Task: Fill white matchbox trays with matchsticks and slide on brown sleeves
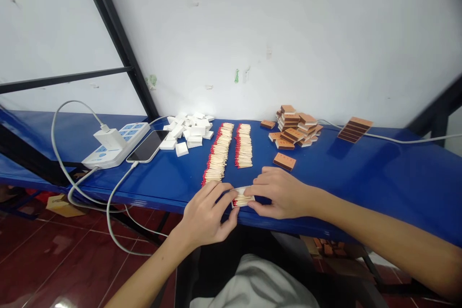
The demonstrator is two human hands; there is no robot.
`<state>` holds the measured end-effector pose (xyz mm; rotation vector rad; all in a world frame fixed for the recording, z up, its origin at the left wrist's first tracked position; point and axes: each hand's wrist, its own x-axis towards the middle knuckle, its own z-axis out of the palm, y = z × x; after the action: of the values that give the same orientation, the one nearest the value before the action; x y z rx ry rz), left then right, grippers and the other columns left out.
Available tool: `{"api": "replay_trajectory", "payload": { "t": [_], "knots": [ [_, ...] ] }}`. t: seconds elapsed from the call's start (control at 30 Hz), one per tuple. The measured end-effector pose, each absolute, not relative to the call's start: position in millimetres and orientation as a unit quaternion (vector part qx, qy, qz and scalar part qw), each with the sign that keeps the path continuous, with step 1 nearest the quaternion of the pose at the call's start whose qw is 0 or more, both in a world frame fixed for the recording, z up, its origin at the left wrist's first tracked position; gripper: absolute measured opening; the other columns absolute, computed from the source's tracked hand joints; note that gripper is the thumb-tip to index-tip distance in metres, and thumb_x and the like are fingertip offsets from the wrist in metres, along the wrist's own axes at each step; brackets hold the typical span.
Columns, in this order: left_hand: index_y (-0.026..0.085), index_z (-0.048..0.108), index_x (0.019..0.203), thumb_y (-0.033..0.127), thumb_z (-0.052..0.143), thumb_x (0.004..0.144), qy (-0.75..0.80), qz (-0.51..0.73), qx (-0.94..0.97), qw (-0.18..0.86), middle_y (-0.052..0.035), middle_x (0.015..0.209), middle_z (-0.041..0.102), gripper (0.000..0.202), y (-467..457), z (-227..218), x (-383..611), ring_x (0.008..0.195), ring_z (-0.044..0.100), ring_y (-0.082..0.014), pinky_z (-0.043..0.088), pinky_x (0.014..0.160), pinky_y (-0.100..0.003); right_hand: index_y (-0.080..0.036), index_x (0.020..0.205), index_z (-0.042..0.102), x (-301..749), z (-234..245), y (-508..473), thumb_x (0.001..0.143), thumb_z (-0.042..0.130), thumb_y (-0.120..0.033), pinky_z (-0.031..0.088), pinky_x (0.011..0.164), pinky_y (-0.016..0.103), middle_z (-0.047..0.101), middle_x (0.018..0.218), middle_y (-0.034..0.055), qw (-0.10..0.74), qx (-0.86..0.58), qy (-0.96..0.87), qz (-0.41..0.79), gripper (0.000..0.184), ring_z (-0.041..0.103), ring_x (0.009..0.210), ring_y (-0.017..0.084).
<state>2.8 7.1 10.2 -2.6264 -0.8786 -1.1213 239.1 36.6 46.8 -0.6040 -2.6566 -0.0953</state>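
Near the front edge of the blue table (pixel 361 178), my left hand (pixel 205 216) and my right hand (pixel 279 192) pinch a small white matchbox tray (pixel 242 198) between them, one at each end. Red-tipped matches lie inside the tray. Just beyond my hands run two long rows of loose matches (pixel 220 151) with their red heads to the left. A single brown matchbox sleeve (pixel 284 161) lies just behind my right hand.
A heap of white inner trays (pixel 187 132) lies at the back left. Brown sleeves are piled (pixel 296 127) at the back right, with a fanned stack (pixel 354 129) farther right. A phone (pixel 147 147), a power strip (pixel 115 144) and cables occupy the left end.
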Motion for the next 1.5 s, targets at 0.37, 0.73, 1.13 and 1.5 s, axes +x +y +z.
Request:
{"api": "replay_trajectory", "payload": {
  "t": [0.37,0.73,1.13,1.5],
  "knots": [
    [0.016,0.062,0.113,0.014,0.063,0.082,-0.289,-0.393,-0.87,0.077,-0.0106,0.106,0.069,0.031,7.3,8.0,2.4,0.094,0.064,-0.023,0.056,0.085,-0.039,-0.016,0.105,0.069,238.9,46.0,34.3,0.093,0.054,-0.031,0.029,0.062,0.032,0.062,0.061,-0.0014,0.225,-0.171,-0.951,-0.122,0.024,0.047,0.054,0.013],
    [0.015,0.064,0.112,0.014,0.062,0.082,-0.28,-0.39,-0.873,0.09,-0.0116,0.106,0.069,0.03,8.0,8.6,2.3,0.093,0.065,-0.0233,0.056,0.086,-0.039,-0.018,0.092,0.07,238.7,45.7,35.0,0.09,0.057,-0.031,0.027,0.06,0.031,0.059,0.06,-0.0017,0.228,-0.179,-0.952,-0.099,0.019,0.045,0.053,0.012],
    [0.015,0.063,0.107,0.014,0.062,0.082,-0.279,-0.379,-0.878,0.086,-0.0113,0.106,0.067,0.024,8.1,9.0,1.7,0.094,0.063,-0.0234,0.054,0.086,-0.039,-0.017,0.088,0.07,238.5,42.4,34.0,0.088,0.059,-0.029,0.03,0.059,0.031,0.06,0.06,-0.0016,0.269,-0.176,-0.944,-0.073,0.017,0.047,0.054,0.012],
    [0.015,0.061,0.112,0.015,0.063,0.083,-0.271,-0.393,-0.874,0.091,-0.0102,0.106,0.069,0.03,9.0,6.7,2.5,0.091,0.062,-0.0223,0.053,0.084,-0.038,-0.018,0.109,0.072,246.9,43.7,60.0,0.095,0.053,-0.026,0.034,0.062,0.027,0.068,0.075,0.0016,0.26,-0.391,-0.882,-0.04,0.025,0.057,0.062,0.013]
  ]
}}
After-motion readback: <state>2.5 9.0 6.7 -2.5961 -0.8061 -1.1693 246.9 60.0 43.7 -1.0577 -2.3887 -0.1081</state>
